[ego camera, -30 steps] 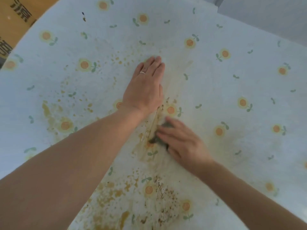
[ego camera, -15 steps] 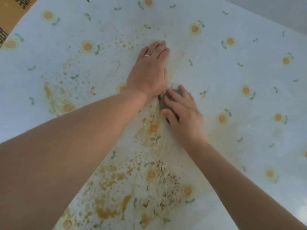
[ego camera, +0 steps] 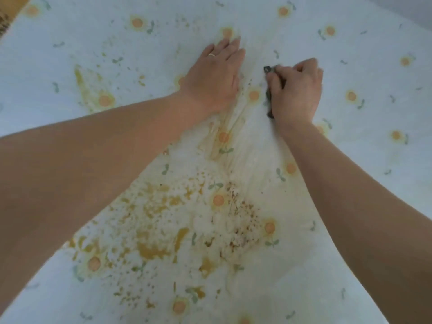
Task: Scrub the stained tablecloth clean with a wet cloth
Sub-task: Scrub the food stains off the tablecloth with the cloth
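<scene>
1. Presses left hand (ego camera: 215, 76) flat, fingers straight, on thin sunflower-print tablecloth (ego camera: 374, 183).
2. Grips bunched dark cloth (ego camera: 269, 106) in right hand (ego camera: 295, 90), against the fabric just beside.
3. Leaves open room rightward; shows blotchy yellow-brown stains (ego camera: 154, 249) between forearms.

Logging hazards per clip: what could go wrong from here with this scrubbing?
1. The tablecloth is creased between the hands; only the flat left hand pins it, so hard strokes may bunch it.
2. The right hand grips a small dark cloth; it may smear rather than lift the ochre stains nearer the person.
</scene>
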### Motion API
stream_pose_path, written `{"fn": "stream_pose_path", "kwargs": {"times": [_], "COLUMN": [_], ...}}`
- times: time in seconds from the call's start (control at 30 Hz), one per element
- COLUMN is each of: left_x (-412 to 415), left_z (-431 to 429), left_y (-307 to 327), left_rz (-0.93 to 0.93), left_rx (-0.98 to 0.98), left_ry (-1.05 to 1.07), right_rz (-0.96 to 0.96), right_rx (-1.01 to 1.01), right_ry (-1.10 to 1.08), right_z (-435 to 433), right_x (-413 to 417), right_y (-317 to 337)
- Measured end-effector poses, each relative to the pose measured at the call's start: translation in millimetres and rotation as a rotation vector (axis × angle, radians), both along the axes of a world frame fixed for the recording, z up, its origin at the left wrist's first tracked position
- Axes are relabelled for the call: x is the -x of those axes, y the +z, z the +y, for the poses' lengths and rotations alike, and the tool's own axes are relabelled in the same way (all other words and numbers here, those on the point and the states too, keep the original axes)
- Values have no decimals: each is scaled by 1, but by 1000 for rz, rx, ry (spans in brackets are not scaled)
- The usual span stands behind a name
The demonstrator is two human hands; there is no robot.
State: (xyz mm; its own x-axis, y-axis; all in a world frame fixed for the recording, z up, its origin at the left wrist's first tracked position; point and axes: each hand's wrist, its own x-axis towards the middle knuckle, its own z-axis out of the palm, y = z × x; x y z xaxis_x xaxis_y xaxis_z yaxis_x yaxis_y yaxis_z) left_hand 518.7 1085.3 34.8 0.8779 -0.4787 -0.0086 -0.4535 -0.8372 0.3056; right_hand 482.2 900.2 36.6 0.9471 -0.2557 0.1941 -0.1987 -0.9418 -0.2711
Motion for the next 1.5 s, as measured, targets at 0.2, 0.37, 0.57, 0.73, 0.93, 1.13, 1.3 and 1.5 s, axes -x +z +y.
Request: {"fn": "stream_pose_path", "kwargs": {"times": [0.2, 0.37, 0.57, 0.73, 0.93, 1.13, 1.3, 1.5], "left_x": [85, 163, 184, 182, 179, 178, 177, 176], "left_z": [51, 98, 109, 112, 109, 114, 111, 114], "left_y": [2, 11, 7, 6, 2, -3, -6, -3], "left_rz": [6, 40, 14, 26, 42, -6, -7, 3], "left_rx": [-91, -132, -38, -36, -37, -5, 27, -18], "left_ry": [-65, -101, -47, -36, -25, -19, -37, -89], "right_rz": [-22, 103, 92, 92, 140, 79, 111, 83], "right_rx": [-34, -124, -33, -47, -190, -51, -41, -199], "right_ry": [232, 628, 122, -220, 300, 127, -500, -205], "right_z": [55, 61, -43, -11, 107, 16, -12, 145], "right_x": [119, 242, 195, 200, 310, 267, 220, 290], "right_y": [-4, 13, 17, 8, 13, 14, 15, 16]}}
